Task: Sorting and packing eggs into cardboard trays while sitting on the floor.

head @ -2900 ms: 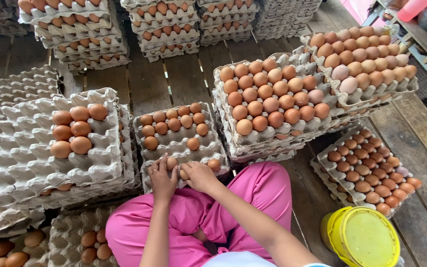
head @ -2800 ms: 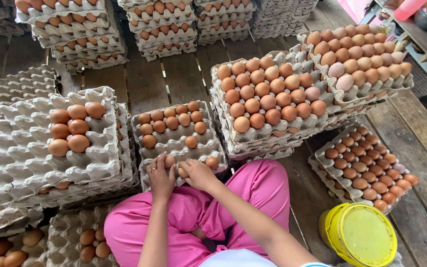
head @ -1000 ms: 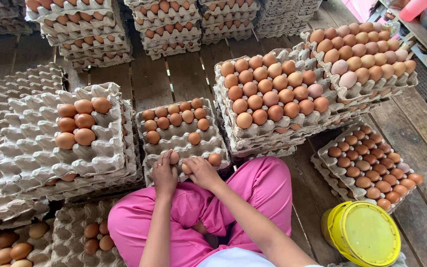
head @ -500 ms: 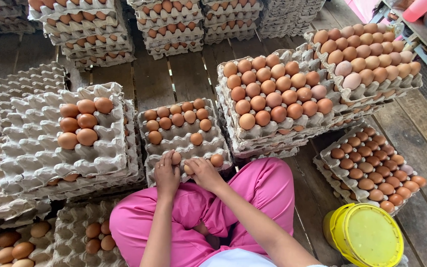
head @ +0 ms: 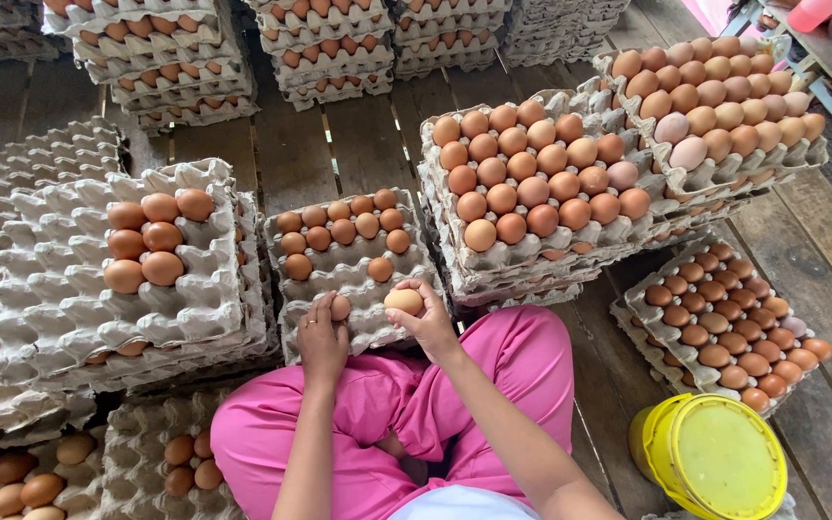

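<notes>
I sit cross-legged in pink trousers on a plank floor. In front of my knees lies a grey pulp egg tray (head: 344, 274), partly filled with brown eggs in its far rows. My left hand (head: 323, 337) rests at the tray's near edge with a small brown egg (head: 340, 307) at its fingertips. My right hand (head: 426, 321) holds a paler brown egg (head: 403, 301) just above the tray's near right corner. Both hands are close together, almost touching.
A stack of trays with a few eggs (head: 151, 246) sits at left. Full stacks stand at centre right (head: 532, 188) and far right (head: 715, 96). A tray of darker eggs (head: 724, 323) and a yellow lidded bucket (head: 715, 467) lie at right. More stacks line the back.
My right hand has lifted a pale egg from the tray's near right corner and now holds it up. The left hand stays at the near edge. The camera drifted slightly.
</notes>
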